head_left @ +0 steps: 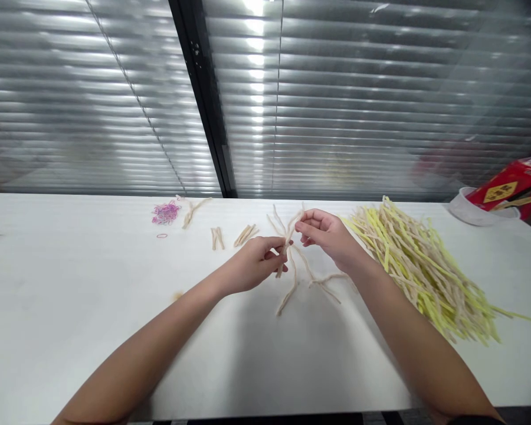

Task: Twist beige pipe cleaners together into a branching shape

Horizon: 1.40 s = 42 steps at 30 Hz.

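Note:
My left hand (265,260) is closed around the middle of a bunch of beige pipe cleaners (292,283), whose ends fan out above and below the fingers. Close by on the right, my right hand (321,233) pinches one upper strand of the same bunch between thumb and fingers. Loose beige strands (325,283) lie on the table just below my right hand. Beyond my left hand are a small bundle of short folded beige pieces (245,235) and another bent piece (217,238).
A large heap of beige and yellow pipe cleaners (425,271) covers the white table (92,313) at right. Pink and purple rubber bands (166,213) lie at back left beside a twisted beige piece (192,213). A red package (508,183) rests in a clear plastic tub (464,211). Blinds stand behind glass.

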Tool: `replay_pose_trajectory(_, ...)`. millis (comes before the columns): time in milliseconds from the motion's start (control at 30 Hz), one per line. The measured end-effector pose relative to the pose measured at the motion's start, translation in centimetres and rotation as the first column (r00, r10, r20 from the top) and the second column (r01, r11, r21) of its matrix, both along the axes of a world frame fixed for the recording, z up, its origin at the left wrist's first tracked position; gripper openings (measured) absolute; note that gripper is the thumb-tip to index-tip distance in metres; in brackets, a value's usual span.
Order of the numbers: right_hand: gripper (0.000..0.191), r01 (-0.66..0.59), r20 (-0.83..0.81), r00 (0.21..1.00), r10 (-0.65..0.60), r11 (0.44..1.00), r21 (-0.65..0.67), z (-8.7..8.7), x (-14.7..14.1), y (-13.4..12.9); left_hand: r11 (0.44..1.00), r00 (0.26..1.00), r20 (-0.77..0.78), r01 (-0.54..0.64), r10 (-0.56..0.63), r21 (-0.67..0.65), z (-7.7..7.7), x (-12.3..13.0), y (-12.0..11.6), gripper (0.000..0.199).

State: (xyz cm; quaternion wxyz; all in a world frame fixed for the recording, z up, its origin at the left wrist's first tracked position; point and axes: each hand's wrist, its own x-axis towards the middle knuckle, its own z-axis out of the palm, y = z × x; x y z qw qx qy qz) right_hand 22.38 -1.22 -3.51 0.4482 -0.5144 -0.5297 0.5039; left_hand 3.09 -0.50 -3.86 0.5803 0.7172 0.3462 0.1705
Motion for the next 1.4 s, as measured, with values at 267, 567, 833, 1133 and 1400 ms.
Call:
replay_pose_trajectory(267,0.022,-0.227,0.108,0.967,0.231,0.973,-0.043,0.5,-0.3,-0.7,0.993,0.99,0.125,-0.052,0.065,-0.105,0.3,-0.1,0.4,0.019)
replay_pose_trajectory(567,0.022,-0.291,0.13,0.947,0.293,0.956,-0.035,0.4,-0.7,-1.3,0.983,0.961,0.222,-0.14,0.163,-0.116,0.7,-0.2,0.7,0.028)
replay_pose_trajectory(833,0.02,-0.434,0.062,0.896,0.44,0.896,-0.096,0.1,-1.4,-1.7,0.965,0.953,0.25,-0.107,0.168,-0.241,0.5,-0.5,1.3,0.024)
replay_pose_trajectory(1133,0.02,-0.589,-0.28,0.793,0.542,0.8,-0.119,0.0,-1.0,-1.4,0.935,0.882,0.406,-0.096,0.239,-0.341,1.3,-1.6,2.2,0.02)
replay_pose_trajectory(1400,0.015,-0.624,-0.314,0.758,0.572,0.775,-0.095,-0.2,-1.4,-1.7,0.926,0.855,0.475,-0.015,0.208,-0.378,1.7,-2.4,2.4,0.018)
